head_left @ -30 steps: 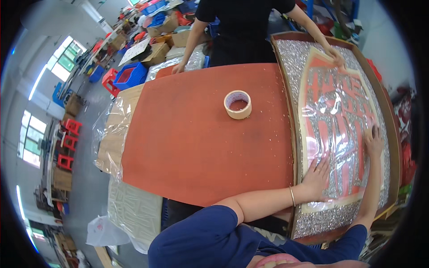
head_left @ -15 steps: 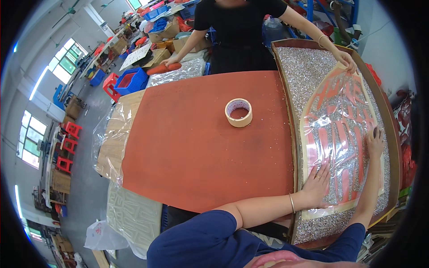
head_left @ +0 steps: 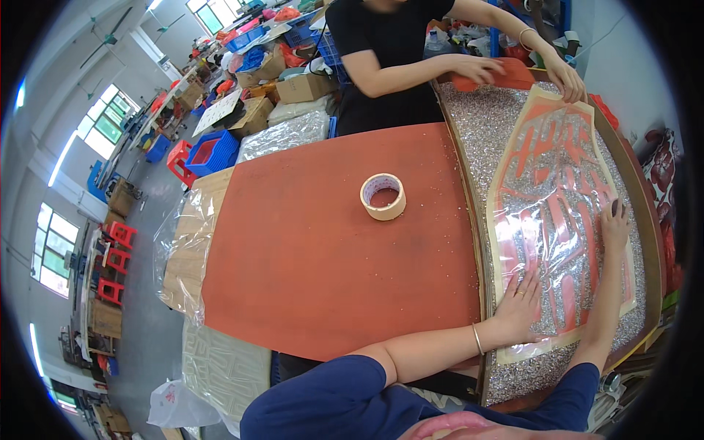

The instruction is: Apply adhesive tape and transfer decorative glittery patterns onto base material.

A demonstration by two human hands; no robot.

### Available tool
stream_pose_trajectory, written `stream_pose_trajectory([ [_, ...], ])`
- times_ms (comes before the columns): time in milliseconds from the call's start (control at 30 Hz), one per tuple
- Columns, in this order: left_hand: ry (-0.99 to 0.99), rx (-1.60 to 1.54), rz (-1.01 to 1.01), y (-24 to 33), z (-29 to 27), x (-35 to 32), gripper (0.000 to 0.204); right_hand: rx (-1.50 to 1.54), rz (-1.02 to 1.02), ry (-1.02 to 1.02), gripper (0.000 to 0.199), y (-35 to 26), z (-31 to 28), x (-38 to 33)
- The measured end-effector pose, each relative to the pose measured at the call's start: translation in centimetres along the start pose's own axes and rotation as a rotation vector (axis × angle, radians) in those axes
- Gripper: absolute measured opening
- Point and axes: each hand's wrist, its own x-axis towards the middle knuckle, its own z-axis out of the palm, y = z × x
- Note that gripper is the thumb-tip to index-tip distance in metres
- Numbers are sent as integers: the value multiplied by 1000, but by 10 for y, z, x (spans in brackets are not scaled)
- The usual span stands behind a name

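Observation:
A clear plastic sheet [head_left: 555,213] with a cream border and orange-red cut-out shapes lies on silvery glittering grains [head_left: 477,121] in a long, shallow wooden tray [head_left: 649,242]. My left hand [head_left: 519,304] presses flat on the sheet's near left part, fingers spread. On its right edge rests my right hand [head_left: 615,224], fingers bent around a small dark thing I cannot make out. Across from me, a co-worker's hand [head_left: 566,79] holds the sheet's far end. The co-worker's other hand [head_left: 480,70] is on an orange-red pad [head_left: 506,75] at the tray's far end.
Left of the tray spreads a large reddish-brown board [head_left: 330,249] with a roll of cream tape [head_left: 383,196] and scattered grains. Clear plastic-wrapped pieces [head_left: 227,359] lie beyond its left side. Blue stacked crates [head_left: 213,152] and red stools [head_left: 110,291] stand farther left.
The co-worker's hand has brought the orange-red pad from the far left to the tray's far end. My hands stay on the sheet. The view has shifted slightly.

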Motion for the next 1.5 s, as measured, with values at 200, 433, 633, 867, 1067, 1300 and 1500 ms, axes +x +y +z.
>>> stream_pose_trajectory([
  [200, 5, -17, -3, -2, 2, -2, 115, -24, 13, -52, 29, -7, -18, 1],
  [433, 3, 5, -10, 1, 0, 2, 113, -43, 54, -59, 30, -6, -21, 2],
  [633, 17, -2, -1, 0, 3, 2, 111, -51, 64, -92, 30, -8, -21, 4],
  [867, 40, 13, 2, -7, 4, -6, 111, -33, 68, 3, 30, -18, -26, 4],
  [1067, -139, 68, -55, 6, -2, 16, 114, 192, -1, -62, 30, 0, -29, -8],
  [1300, 25, 78, 42, -2, 5, 11, 109, 644, 284, -161, 52, -35, -79, 3],
  [1500, 73, 130, 72, 1, 9, 6, 106, 1085, -285, 118, 32, -91, -199, -74],
])
